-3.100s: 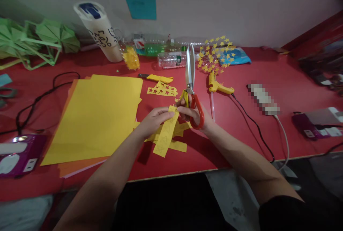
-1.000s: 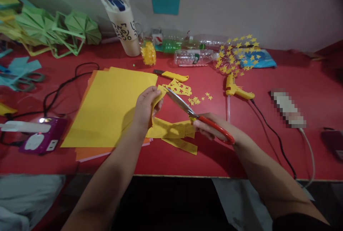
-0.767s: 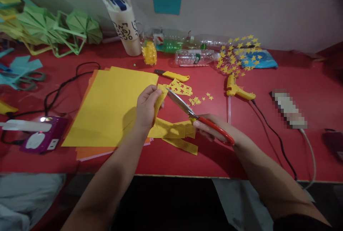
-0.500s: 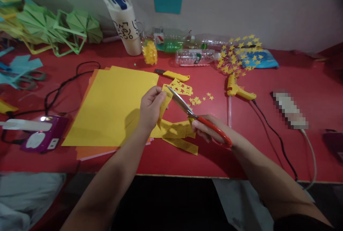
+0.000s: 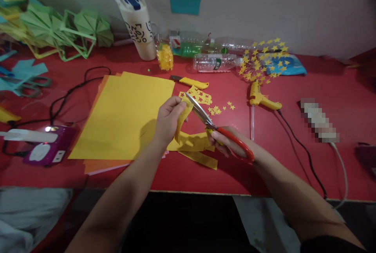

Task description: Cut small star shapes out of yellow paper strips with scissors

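Head view: my left hand (image 5: 168,119) pinches a yellow strip (image 5: 183,116) above the table (image 5: 326,82); my right hand (image 5: 238,132) grips the scissors (image 5: 210,125), blades at the strip's edge. Dark lettering on the cup (image 5: 136,24): not fully legible. Green label (image 5: 217,64) on the bottle (image 5: 202,62), blue note (image 5: 185,0): unreadable.

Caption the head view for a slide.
Left hand pinches a yellow paper strip; right hand holds scissors at its edge.

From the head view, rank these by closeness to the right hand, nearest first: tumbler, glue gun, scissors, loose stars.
1. Scissors: held in that hand.
2. Loose stars: on the table just ahead.
3. Glue gun: ahead, to the right.
4. Tumbler: back left, near the wall.
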The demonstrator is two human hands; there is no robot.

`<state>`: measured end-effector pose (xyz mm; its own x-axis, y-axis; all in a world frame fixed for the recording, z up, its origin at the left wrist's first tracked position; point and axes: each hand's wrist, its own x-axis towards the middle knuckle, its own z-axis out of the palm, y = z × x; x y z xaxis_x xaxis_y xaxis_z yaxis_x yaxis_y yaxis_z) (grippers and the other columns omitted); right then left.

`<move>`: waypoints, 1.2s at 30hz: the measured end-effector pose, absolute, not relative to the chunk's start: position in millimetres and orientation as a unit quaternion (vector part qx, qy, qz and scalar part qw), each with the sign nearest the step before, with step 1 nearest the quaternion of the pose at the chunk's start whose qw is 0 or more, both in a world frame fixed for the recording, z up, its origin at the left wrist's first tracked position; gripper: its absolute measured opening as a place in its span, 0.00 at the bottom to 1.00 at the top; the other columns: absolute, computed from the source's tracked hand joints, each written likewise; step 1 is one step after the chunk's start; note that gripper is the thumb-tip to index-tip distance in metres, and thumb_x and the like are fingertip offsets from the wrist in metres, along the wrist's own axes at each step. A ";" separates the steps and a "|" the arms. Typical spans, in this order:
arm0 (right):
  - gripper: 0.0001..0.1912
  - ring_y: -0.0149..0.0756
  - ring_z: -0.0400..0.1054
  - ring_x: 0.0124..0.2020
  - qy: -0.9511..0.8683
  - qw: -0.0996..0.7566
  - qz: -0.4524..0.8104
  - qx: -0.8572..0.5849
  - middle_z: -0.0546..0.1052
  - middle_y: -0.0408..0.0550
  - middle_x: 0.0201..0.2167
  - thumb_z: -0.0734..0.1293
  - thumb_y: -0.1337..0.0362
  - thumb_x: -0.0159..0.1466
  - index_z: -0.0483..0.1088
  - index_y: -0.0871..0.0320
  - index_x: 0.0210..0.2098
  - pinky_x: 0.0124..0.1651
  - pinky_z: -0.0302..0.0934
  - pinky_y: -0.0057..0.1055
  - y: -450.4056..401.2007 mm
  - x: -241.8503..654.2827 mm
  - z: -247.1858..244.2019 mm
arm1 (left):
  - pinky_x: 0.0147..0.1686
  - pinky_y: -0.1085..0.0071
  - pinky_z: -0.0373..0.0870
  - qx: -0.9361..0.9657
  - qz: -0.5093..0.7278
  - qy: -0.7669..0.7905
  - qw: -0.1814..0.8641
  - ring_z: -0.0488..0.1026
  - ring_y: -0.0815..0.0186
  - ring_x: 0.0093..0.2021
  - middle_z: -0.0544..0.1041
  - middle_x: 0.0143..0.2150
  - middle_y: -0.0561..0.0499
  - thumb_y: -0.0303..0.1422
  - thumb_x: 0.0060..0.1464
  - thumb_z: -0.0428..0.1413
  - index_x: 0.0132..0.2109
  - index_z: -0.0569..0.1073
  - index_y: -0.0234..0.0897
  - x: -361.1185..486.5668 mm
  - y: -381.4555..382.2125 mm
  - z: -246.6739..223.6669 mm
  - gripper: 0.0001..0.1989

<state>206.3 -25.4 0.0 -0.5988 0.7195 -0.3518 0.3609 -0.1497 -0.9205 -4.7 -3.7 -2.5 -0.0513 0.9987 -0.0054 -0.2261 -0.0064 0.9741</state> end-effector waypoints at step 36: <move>0.32 0.26 0.56 0.12 -0.616 0.164 0.616 -0.463 0.62 0.34 0.11 0.57 0.31 0.63 0.62 0.55 0.27 0.21 0.54 0.29 -33.7 191.3 -2.0 | 0.24 0.71 0.52 0.474 0.548 0.478 0.497 0.51 0.71 0.23 0.56 0.22 0.56 0.33 0.55 0.57 0.24 0.61 0.39 0.3 -7.0 -1.5 0.15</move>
